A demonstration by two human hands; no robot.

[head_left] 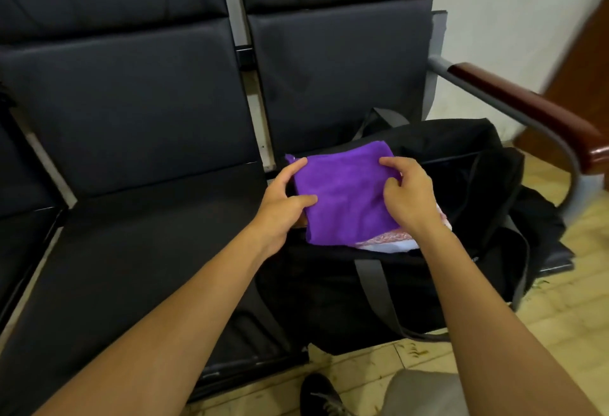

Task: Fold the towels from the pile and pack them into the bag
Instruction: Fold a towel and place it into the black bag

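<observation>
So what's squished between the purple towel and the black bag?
A pink patterned cloth peeks out from under the purple towel, lying in the opening of the black bag. The head view shows only its edge, so what else lies beneath stays hidden.

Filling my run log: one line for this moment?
both hands grip purple towel | over open black bag | patterned towel beneath

A: purple towel point(346, 195) covers most of the patterned cloth point(392, 238) under it, only a corner shows. bag point(329, 284) interior mostly dark, contents unreadable
B: fingers of both hands point(283, 204) tucked under the towel edges, hidden. shoe point(321, 394) and knee point(425, 392) cut off at the bottom edge, armrest point(527, 106) blurred, clipped right
</observation>
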